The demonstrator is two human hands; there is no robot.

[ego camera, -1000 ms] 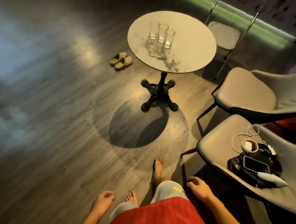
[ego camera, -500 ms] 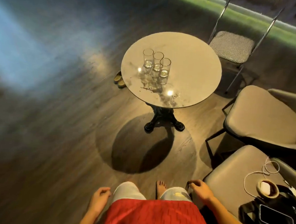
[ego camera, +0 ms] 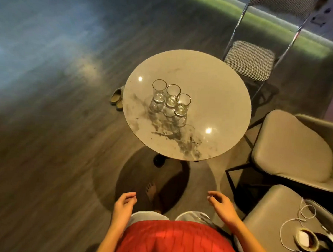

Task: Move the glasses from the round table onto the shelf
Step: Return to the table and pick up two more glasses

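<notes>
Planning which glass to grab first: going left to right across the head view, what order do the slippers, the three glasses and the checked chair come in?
slippers → left glass → middle glass → right glass → checked chair

the round table (ego camera: 212, 86) stood ahead, its near, right and far parts bare, so a hand could come in over the near rim. three tall glasses (ego camera: 170, 101) stood in a tight diagonal row left of centre, touching or nearly so, leaving no gap for fingers between them. two padded chairs (ego camera: 291, 151) crowded the table's right side, and a checked folding chair (ego camera: 250, 60) stood behind it. the floor on the left lay open, apart from slippers (ego camera: 117, 98) beside the table edge.
</notes>
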